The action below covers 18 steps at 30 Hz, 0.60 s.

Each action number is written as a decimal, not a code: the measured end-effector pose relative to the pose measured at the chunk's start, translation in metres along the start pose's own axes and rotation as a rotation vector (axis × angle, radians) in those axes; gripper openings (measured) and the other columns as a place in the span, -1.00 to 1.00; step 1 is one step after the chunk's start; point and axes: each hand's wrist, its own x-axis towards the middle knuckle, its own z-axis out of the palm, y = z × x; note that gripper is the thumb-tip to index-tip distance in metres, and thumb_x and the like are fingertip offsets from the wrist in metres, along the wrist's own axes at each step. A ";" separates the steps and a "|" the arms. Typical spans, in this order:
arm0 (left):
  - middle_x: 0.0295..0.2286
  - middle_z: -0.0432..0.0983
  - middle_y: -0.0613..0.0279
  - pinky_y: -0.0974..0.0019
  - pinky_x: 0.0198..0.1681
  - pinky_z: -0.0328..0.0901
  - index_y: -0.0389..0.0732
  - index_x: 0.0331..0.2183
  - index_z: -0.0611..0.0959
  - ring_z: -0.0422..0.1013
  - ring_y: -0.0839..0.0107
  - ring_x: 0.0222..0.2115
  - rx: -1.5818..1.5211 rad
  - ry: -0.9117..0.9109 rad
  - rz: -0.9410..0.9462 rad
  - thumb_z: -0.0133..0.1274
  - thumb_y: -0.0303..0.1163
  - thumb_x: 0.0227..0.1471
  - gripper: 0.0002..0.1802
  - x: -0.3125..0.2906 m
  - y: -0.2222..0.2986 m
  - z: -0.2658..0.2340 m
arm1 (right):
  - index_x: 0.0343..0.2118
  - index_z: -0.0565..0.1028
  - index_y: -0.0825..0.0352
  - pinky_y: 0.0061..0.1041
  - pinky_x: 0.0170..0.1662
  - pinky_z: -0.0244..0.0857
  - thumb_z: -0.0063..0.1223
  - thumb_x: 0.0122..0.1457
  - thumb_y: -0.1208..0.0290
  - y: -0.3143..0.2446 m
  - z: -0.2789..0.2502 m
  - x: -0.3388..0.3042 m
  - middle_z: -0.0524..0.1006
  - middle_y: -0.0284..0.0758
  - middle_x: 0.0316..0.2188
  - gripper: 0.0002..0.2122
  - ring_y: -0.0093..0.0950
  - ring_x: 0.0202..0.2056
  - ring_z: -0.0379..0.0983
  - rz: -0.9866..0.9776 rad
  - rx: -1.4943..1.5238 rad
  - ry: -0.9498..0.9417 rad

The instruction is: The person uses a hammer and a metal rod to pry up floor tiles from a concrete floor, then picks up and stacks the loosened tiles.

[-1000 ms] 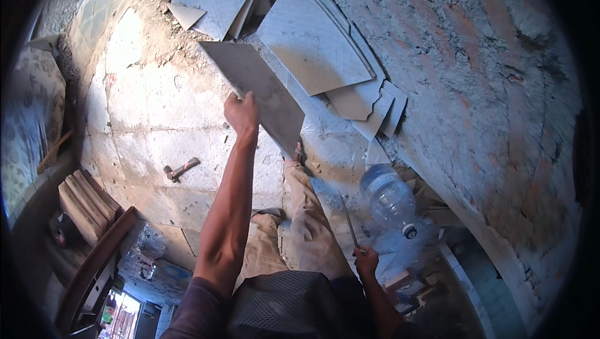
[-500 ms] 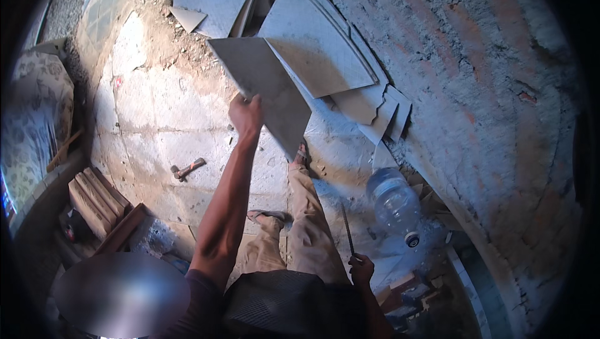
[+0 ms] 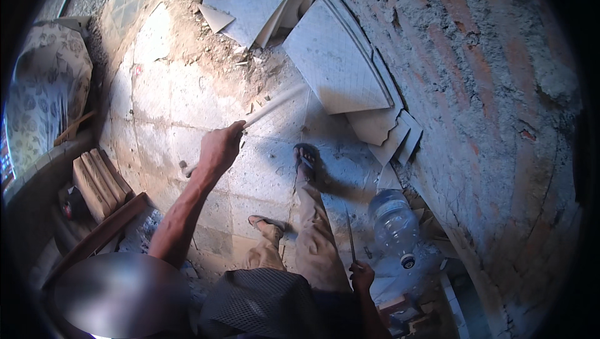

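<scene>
The pale tile (image 3: 272, 107) runs out ahead and to the right from the left grip (image 3: 222, 147), its long axis slanting toward the left edge of the leaning tiles (image 3: 337, 57). It appears nearly edge-on, a narrow strip held at its near end, with the fingers closed round it. The strip is smeared, so I cannot tell whether its far end touches those tiles or only passes in front of them.

The left grip is plainly the nearer one. The right grip (image 3: 361, 274) is well apart, low at the person's right side, its fingers wrapped about a thin dark rod (image 3: 351, 239) that points forward.

Beneath the tile lies the slab floor (image 3: 262, 173). At its right edge rises the rough wall (image 3: 462, 82), with the leaning tiles propped along its foot and a clear bottle (image 3: 395, 221) lying nearer the person. Toward the floor's far edge, rubble (image 3: 250, 70) spreads before a second stack (image 3: 244, 1). The right foot (image 3: 306, 159) stands between the tile and the bottle, the left foot (image 3: 265, 222) farther back. A hammer (image 3: 185, 168) lies left of the left grip, partly behind the forearm.
</scene>
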 end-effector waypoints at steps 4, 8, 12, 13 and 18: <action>-0.42 0.61 0.06 0.13 -0.37 0.40 -0.09 -0.20 0.68 0.55 0.10 -0.42 0.026 -0.068 0.336 0.02 -0.48 0.02 -0.73 0.019 -0.011 -0.002 | -0.21 0.54 0.47 -0.55 -0.57 0.28 0.15 0.08 0.51 0.004 -0.001 0.009 0.58 -0.23 -0.56 -0.78 -0.56 -0.65 0.43 0.007 -0.033 0.014; -0.35 0.60 0.13 0.16 -0.20 0.40 -0.17 -0.30 0.66 0.53 0.19 -0.27 0.210 -0.150 0.687 0.03 -0.53 -0.11 -0.75 0.052 -0.014 0.014 | -0.21 0.54 0.46 -0.56 -0.57 0.28 0.15 0.08 0.51 0.008 -0.002 0.009 0.58 -0.23 -0.55 -0.78 -0.56 -0.65 0.43 0.025 -0.023 0.033; -0.48 0.51 0.22 0.18 -0.19 0.38 -0.15 -0.46 0.57 0.50 0.25 -0.34 0.343 -0.176 0.937 0.08 -0.49 -0.13 -0.93 0.082 0.006 0.031 | -0.20 0.54 0.47 -0.57 -0.58 0.27 0.16 0.09 0.50 0.013 0.000 0.004 0.58 -0.23 -0.55 -0.78 -0.57 -0.66 0.42 0.041 0.001 0.045; -0.49 0.51 0.23 0.19 -0.20 0.38 -0.15 -0.47 0.57 0.50 0.26 -0.34 0.390 -0.188 0.965 0.08 -0.49 -0.13 -0.94 0.090 0.013 0.036 | -0.20 0.54 0.47 -0.57 -0.59 0.27 0.16 0.09 0.49 0.016 0.001 0.001 0.58 -0.22 -0.55 -0.77 -0.57 -0.66 0.42 0.047 0.013 0.041; -0.51 0.50 0.27 0.21 -0.22 0.37 -0.11 -0.50 0.56 0.49 0.27 -0.36 0.501 -0.083 1.067 0.07 -0.46 -0.12 -0.97 0.121 0.034 0.060 | -0.19 0.53 0.48 -0.57 -0.63 0.23 0.17 0.10 0.47 0.019 0.006 -0.012 0.58 -0.22 -0.54 -0.76 -0.58 -0.69 0.39 0.110 0.065 0.022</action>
